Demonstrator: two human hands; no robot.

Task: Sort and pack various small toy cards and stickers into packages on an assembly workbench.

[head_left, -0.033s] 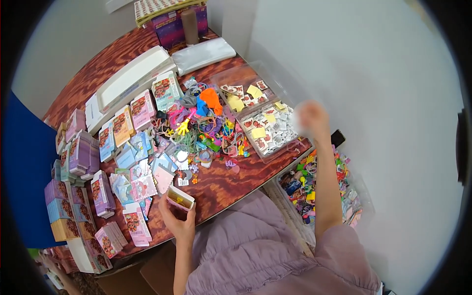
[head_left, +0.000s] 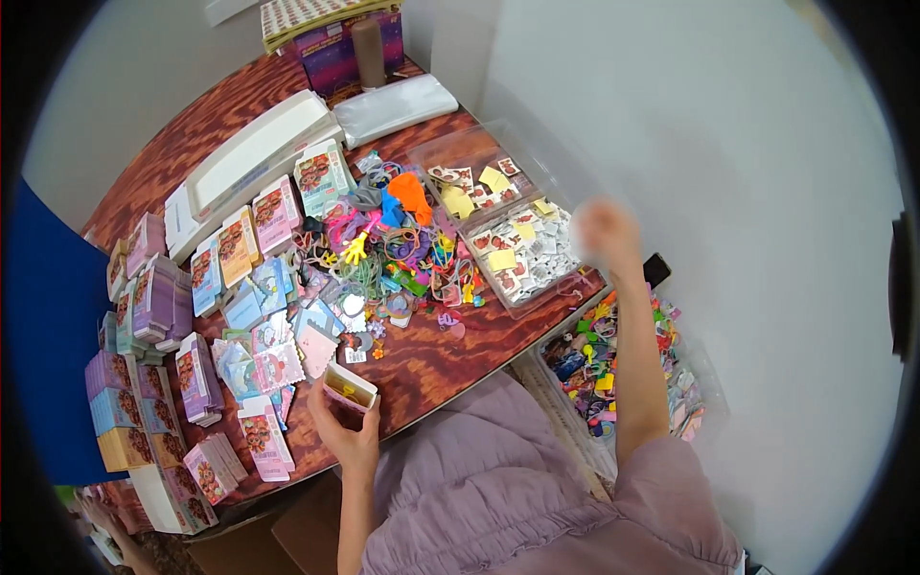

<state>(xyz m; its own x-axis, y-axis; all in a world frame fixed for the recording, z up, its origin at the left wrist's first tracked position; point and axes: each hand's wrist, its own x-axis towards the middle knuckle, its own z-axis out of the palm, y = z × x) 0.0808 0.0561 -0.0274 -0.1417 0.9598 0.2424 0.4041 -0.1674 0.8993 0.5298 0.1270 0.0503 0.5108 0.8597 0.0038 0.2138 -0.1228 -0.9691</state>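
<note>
Left hand (head_left: pixel 347 428) grips a small open pink carton (head_left: pixel 349 388), fingers wrapped round its lower part, held just above the near edge of the wooden table (head_left: pixel 431 359). Right hand (head_left: pixel 604 233) is raised past the table's right edge, blurred; cannot tell how far open it is or whether it has anything in it. It sits just beside a clear plastic tray (head_left: pixel 508 240) of small printed cards and yellow tags. Mid-table: tangled pile of coloured toys and bands (head_left: pixel 393 240). Left of the carton, rows and stacks of flat pink, purple and blue boxes (head_left: pixel 182 326). Below the right forearm, off the table, a clear bin of mixed trinkets (head_left: pixel 613 369). Far end: white trays (head_left: pixel 259 153), a brown cylinder (head_left: pixel 368 40) on a purple box.
</note>
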